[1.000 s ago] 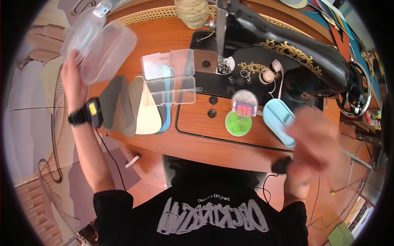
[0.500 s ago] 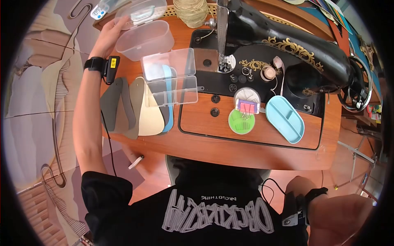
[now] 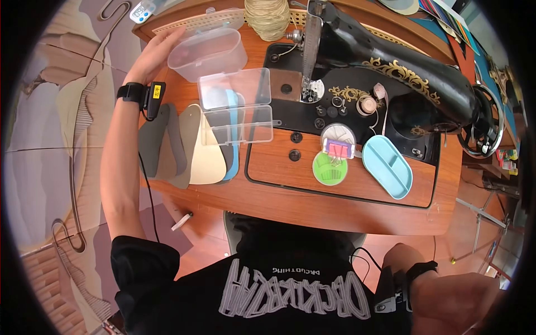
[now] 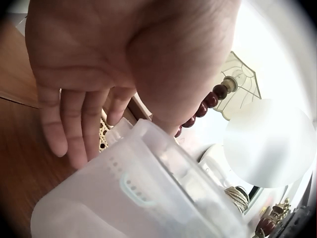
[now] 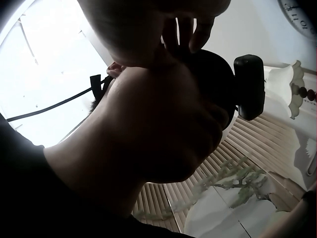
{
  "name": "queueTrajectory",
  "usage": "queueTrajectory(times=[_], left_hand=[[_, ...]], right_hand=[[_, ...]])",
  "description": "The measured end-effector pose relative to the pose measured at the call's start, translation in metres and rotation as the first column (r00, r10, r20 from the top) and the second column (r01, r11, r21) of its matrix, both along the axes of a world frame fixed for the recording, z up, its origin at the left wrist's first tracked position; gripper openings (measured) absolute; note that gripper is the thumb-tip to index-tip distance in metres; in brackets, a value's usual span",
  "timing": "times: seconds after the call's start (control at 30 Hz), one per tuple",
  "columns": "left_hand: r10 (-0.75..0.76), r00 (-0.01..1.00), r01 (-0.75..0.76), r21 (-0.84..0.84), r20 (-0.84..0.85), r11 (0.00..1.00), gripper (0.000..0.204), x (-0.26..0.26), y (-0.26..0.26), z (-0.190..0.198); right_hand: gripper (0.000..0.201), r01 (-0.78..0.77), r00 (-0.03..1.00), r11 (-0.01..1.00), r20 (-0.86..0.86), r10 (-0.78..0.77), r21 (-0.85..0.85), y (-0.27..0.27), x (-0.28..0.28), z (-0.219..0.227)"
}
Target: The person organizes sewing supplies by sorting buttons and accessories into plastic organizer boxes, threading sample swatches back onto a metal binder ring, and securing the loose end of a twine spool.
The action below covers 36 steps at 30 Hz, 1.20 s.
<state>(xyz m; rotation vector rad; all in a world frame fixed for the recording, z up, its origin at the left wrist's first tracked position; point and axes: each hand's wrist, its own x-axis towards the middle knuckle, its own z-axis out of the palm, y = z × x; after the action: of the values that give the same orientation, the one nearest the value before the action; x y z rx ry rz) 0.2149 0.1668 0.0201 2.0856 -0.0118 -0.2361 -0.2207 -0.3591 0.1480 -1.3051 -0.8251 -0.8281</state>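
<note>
My left hand (image 3: 159, 47) lies with straight fingers against the left side of a clear plastic tub (image 3: 207, 53), which stands at the back left of the wooden sewing table (image 3: 290, 204). In the left wrist view the left hand (image 4: 79, 124) hangs relaxed behind the tub (image 4: 138, 198), fingers not wrapped round it. My right hand (image 3: 460, 301) is down below the table's front edge at the lower right. In the right wrist view the right hand's fingers (image 5: 185, 32) curl loosely and hold nothing.
A black sewing machine (image 3: 391, 72) fills the back right. In front of the tub lie an open clear compartment box (image 3: 237, 106) and flat leather pieces (image 3: 178, 145). A green disc (image 3: 330, 168), a pink clip (image 3: 336, 148), a blue oval tray (image 3: 387, 166) and a twine spool (image 3: 268, 17) are also there.
My left hand brought the tub from up in the air at the left down onto the table's back. My right hand dropped from over the table to below its front edge.
</note>
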Motion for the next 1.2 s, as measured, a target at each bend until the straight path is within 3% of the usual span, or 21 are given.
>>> queueTrajectory(times=[0.03, 0.13, 0.2, 0.33, 0.4, 0.6, 0.7, 0.8, 0.87, 0.9, 0.93, 1.0, 1.03, 1.1, 1.13, 1.2], left_hand=[[0.003, 1.0, -0.003, -0.001, 0.001, 1.0, 0.067, -0.009, -0.003, 0.004], [0.025, 0.997, -0.035, 0.132, 0.074, 0.991, 0.066, -0.038, -0.014, 0.028], [-0.045, 0.999, 0.048, 0.32, -0.016, 0.946, 0.058, -0.048, -0.01, 0.037], [-0.077, 0.987, 0.115, 0.291, -0.141, 0.95, 0.05, -0.048, -0.003, 0.029], [-0.07, 0.995, 0.082, 0.197, -0.069, 0.977, 0.04, -0.047, -0.003, 0.023], [-0.032, 0.996, 0.012, 0.239, 0.08, 0.971, 0.031, -0.043, 0.002, 0.016], [-0.017, 0.997, 0.002, 0.202, 0.075, 0.979, 0.036, -0.047, 0.002, 0.017], [0.013, 0.992, -0.044, 0.255, 0.122, 0.966, 0.043, -0.049, -0.004, 0.019], [-0.027, 0.982, -0.031, 0.308, 0.185, 0.951, 0.046, -0.041, 0.002, 0.016], [-0.071, 0.968, -0.023, 0.363, 0.243, 0.932, 0.049, -0.038, 0.004, 0.014], [-0.07, 0.966, -0.024, 0.361, 0.247, 0.932, 0.049, -0.038, 0.003, 0.012], [-0.101, 0.882, -0.143, 0.466, 0.46, 0.873, 0.052, -0.036, 0.0, 0.011], [-0.101, 0.878, -0.146, 0.462, 0.468, 0.875, 0.052, -0.037, -0.006, 0.013], [-0.161, 0.761, -0.191, 0.455, 0.628, 0.869, 0.052, -0.047, -0.028, 0.02], [-0.109, 0.815, -0.144, 0.38, 0.57, 0.914, 0.053, -0.059, -0.047, 0.032], [-0.165, 0.787, -0.091, 0.376, 0.595, 0.922, 0.053, -0.058, -0.069, 0.04]], right_hand=[[0.037, 0.023, 1.0, 0.999, 0.017, -0.024, 0.03, 0.029, 0.022, 0.002], [0.034, 0.092, 0.993, 0.988, 0.062, -0.1, 0.123, 0.013, 0.0, 0.004], [0.032, 0.133, 0.985, 0.973, 0.084, -0.15, 0.188, 0.021, 0.004, -0.002], [0.029, 0.197, 0.96, 0.927, 0.129, -0.248, 0.319, 0.039, 0.014, -0.001], [0.027, 0.23, 0.942, 0.895, 0.144, -0.304, 0.381, 0.049, 0.02, -0.004], [0.022, 0.329, 0.868, 0.784, 0.157, -0.471, 0.526, 0.061, 0.023, -0.006], [0.033, 0.138, 0.984, 0.96, 0.079, -0.161, 0.242, 0.082, 0.049, -0.009], [0.044, -0.137, 0.987, 0.99, -0.087, 0.133, -0.041, 0.098, 0.085, -0.014], [0.022, -0.192, 0.98, 0.976, -0.034, 0.197, 0.103, 0.101, 0.108, -0.03], [0.022, -0.192, 0.98, 0.976, -0.03, 0.196, 0.1, 0.1, 0.12, -0.036], [0.019, -0.196, 0.969, 0.979, -0.144, 0.201, 0.051, 0.098, 0.133, -0.042], [0.015, -0.215, 0.913, 0.975, -0.363, 0.184, -0.046, 0.096, 0.15, -0.055], [0.013, -0.114, 0.926, 0.989, -0.372, 0.07, -0.097, 0.098, 0.153, -0.069], [0.015, -0.226, 0.832, 0.97, -0.535, 0.146, -0.086, 0.091, 0.163, -0.086], [0.015, -0.233, 0.799, 0.969, -0.584, 0.14, -0.087, 0.089, 0.164, -0.091], [0.016, -0.238, 0.766, 0.967, -0.629, 0.129, -0.091, 0.087, 0.165, -0.097]])
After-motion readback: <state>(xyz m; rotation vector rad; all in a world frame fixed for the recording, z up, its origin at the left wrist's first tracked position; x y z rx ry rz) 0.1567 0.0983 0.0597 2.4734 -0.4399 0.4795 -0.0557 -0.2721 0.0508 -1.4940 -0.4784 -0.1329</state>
